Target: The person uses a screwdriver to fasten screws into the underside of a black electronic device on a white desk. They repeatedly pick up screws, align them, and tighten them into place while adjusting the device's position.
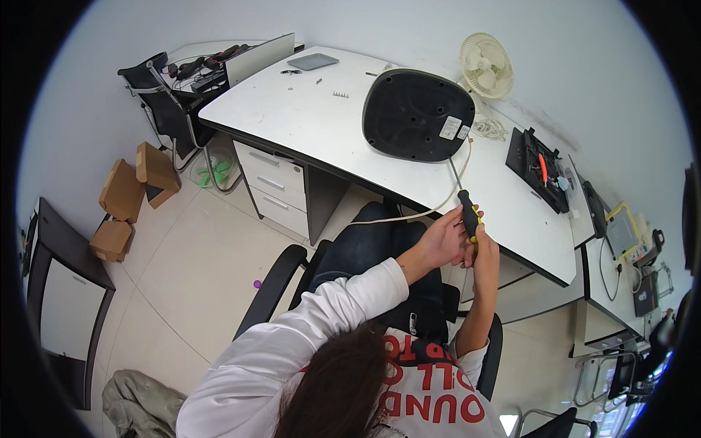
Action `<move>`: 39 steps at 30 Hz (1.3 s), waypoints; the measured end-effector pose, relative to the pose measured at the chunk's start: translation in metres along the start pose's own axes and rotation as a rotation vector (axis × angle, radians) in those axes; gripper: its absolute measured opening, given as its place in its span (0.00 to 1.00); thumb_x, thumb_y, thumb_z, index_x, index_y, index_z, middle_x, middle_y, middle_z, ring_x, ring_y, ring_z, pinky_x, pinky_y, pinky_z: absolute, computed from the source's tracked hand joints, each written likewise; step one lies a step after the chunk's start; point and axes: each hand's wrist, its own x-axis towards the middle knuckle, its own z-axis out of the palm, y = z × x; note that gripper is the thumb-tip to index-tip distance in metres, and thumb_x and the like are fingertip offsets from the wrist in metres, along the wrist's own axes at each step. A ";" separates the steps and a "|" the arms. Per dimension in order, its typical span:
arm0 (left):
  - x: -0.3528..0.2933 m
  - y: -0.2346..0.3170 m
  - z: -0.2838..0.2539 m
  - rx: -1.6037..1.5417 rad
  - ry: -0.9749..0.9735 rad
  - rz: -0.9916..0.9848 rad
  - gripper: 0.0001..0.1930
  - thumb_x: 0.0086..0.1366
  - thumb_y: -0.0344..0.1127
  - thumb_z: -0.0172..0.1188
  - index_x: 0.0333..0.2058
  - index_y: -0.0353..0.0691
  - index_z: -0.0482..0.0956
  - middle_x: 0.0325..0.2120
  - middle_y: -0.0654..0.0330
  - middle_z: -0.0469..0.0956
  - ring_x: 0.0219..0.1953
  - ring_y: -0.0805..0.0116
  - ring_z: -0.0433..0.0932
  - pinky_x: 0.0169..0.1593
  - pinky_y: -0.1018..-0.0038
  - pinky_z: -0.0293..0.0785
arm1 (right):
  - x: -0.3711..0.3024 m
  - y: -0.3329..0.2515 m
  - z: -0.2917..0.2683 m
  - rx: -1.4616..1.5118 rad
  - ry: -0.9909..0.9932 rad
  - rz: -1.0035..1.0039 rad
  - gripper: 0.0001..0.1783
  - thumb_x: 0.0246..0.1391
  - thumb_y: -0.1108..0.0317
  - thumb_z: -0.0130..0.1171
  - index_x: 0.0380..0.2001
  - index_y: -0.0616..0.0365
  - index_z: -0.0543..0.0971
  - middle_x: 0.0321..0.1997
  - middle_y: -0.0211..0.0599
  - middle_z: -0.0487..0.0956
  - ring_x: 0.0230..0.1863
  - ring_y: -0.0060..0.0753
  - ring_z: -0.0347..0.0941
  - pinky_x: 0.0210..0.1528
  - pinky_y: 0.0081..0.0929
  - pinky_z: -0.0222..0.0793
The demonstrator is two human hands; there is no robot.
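Over the desk's front edge I hold a screwdriver (467,207) with a black and yellow handle, its thin shaft slanting up toward the desk. My left hand (441,238) has its fingers pressed to the handle from the left. From the right, my right hand (482,237) closes on the lower end of the handle. Just beyond the tip lies a rounded black plastic base (409,109), with recessed holes and white labels on its upward face. A pale cord (409,217) runs beside the base, past the desk edge and across my lap.
On the white desk (285,109) sit a row of small screws (341,95), a grey tray (314,61) and a cream fan (483,69). An open black tool case (537,164) with orange-handled pliers lies right. Cardboard boxes (123,191) stand on the left floor.
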 end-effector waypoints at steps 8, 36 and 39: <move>0.000 -0.001 -0.001 -0.024 -0.030 0.052 0.20 0.70 0.47 0.42 0.54 0.42 0.66 0.50 0.58 0.71 0.53 0.60 0.68 0.58 0.66 0.63 | 0.011 0.026 -0.013 0.498 -0.182 0.153 0.25 0.63 0.50 0.37 0.25 0.58 0.72 0.09 0.29 0.67 0.11 0.26 0.67 0.16 0.19 0.62; 0.006 0.007 -0.018 -0.040 -0.159 -0.042 0.19 0.70 0.45 0.44 0.53 0.41 0.68 0.46 0.64 0.73 0.48 0.70 0.71 0.54 0.72 0.67 | -0.004 0.004 0.009 0.846 -0.375 0.233 0.26 0.62 0.45 0.40 0.42 0.60 0.68 0.26 0.27 0.71 0.18 0.16 0.64 0.18 0.16 0.60; 0.008 0.010 -0.026 -0.131 -0.341 -0.187 0.18 0.69 0.46 0.46 0.53 0.44 0.68 0.45 0.65 0.74 0.47 0.70 0.71 0.52 0.72 0.66 | -0.007 0.007 0.012 0.164 -0.003 -0.007 0.21 0.57 0.53 0.52 0.42 0.62 0.69 0.30 0.35 0.75 0.24 0.24 0.71 0.23 0.21 0.66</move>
